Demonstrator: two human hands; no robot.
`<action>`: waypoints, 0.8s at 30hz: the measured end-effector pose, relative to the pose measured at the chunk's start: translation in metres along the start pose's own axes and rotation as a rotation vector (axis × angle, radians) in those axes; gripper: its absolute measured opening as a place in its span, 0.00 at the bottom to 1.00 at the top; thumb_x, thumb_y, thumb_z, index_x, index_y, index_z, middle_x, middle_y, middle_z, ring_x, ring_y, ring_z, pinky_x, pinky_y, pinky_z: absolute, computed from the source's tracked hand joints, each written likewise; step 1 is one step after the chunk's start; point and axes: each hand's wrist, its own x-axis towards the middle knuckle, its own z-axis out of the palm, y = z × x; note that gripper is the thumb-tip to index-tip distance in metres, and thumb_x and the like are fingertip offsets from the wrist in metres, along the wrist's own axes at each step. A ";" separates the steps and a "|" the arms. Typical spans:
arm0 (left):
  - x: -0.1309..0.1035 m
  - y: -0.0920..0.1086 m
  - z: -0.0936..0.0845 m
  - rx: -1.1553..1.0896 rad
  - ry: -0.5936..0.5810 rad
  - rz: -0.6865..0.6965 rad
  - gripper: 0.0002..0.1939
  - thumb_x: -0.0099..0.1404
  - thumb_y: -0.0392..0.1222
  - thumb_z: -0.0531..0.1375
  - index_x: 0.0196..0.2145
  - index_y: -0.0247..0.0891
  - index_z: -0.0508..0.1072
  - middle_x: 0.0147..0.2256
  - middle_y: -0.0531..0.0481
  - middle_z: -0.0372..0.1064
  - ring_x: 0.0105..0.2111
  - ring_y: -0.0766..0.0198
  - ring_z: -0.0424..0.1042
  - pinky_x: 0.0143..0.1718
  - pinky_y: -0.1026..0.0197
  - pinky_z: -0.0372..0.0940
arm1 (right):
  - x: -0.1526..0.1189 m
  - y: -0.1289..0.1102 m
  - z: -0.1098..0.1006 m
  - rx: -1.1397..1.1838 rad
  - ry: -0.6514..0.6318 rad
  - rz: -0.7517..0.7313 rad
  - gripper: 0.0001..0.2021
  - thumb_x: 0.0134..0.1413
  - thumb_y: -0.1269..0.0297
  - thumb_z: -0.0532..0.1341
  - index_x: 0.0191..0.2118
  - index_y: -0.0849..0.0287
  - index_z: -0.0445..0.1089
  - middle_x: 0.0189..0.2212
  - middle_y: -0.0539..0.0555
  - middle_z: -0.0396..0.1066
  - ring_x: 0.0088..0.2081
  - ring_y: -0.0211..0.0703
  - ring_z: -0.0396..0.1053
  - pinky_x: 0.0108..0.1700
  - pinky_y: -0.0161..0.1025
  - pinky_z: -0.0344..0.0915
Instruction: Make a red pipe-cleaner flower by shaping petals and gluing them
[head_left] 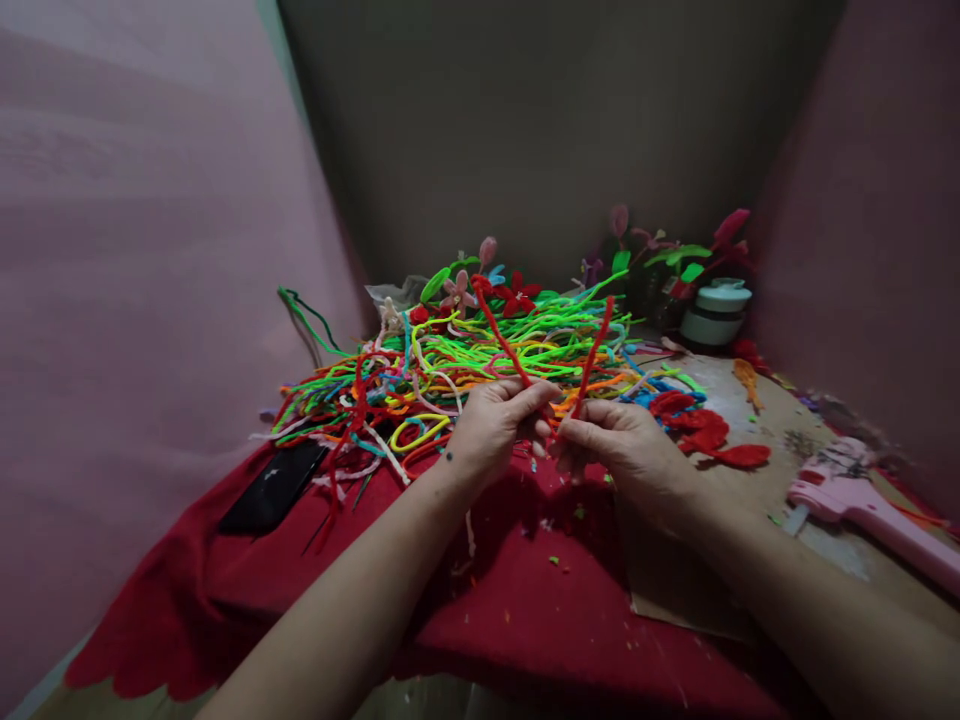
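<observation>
Both of my hands are raised over the front of the table, close together. My left hand (504,418) pinches a red pipe cleaner (504,338) between thumb and fingers, and one end slants up to the left. With thumb and fingertips, my right hand (611,440) grips a red length that rises steeply to the right. The two red lengths converge low between my fingers, like a V; whether they are one bent piece is hidden there. Behind them spreads a large heap of pipe cleaners (517,355) in green, yellow, orange, red and other colours.
A black phone (274,488) lies on the red tablecloth (517,610) at left. Finished fuzzy flowers (517,295) stand behind the heap. To the right are red petal shapes (705,430), a pink glue gun (862,495) on cardboard (750,395), and a pale lidded jar (716,312).
</observation>
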 end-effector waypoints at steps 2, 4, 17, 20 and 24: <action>-0.001 -0.001 0.000 0.019 -0.011 -0.011 0.13 0.55 0.46 0.61 0.30 0.30 0.72 0.17 0.53 0.65 0.14 0.71 0.64 0.18 0.67 0.63 | 0.000 0.000 0.000 -0.031 -0.003 0.005 0.10 0.49 0.60 0.62 0.28 0.63 0.69 0.22 0.52 0.72 0.21 0.35 0.68 0.25 0.33 0.64; -0.002 -0.002 0.001 0.040 -0.034 -0.030 0.13 0.55 0.46 0.62 0.30 0.30 0.73 0.17 0.53 0.65 0.15 0.71 0.64 0.18 0.67 0.63 | 0.001 0.001 0.000 -0.052 -0.026 0.013 0.10 0.49 0.59 0.61 0.28 0.62 0.69 0.19 0.50 0.71 0.19 0.35 0.67 0.23 0.33 0.64; 0.000 -0.006 -0.001 0.147 -0.186 -0.064 0.16 0.54 0.49 0.62 0.26 0.30 0.74 0.17 0.52 0.65 0.15 0.71 0.63 0.17 0.68 0.59 | 0.005 -0.002 -0.003 -0.151 -0.033 0.214 0.15 0.38 0.55 0.66 0.20 0.64 0.69 0.15 0.52 0.70 0.14 0.33 0.65 0.16 0.30 0.62; 0.001 -0.009 -0.004 0.096 -0.227 -0.048 0.15 0.54 0.47 0.63 0.31 0.30 0.75 0.20 0.51 0.67 0.16 0.72 0.63 0.19 0.68 0.60 | 0.004 -0.001 -0.004 -0.077 -0.079 0.219 0.15 0.39 0.55 0.67 0.23 0.65 0.71 0.17 0.53 0.71 0.15 0.33 0.65 0.17 0.29 0.62; 0.001 -0.009 -0.005 0.029 -0.231 -0.088 0.14 0.52 0.44 0.64 0.32 0.29 0.75 0.21 0.50 0.68 0.16 0.72 0.65 0.20 0.68 0.61 | 0.005 0.004 -0.006 0.131 -0.109 0.200 0.11 0.43 0.60 0.67 0.27 0.65 0.72 0.22 0.53 0.73 0.17 0.34 0.68 0.17 0.29 0.63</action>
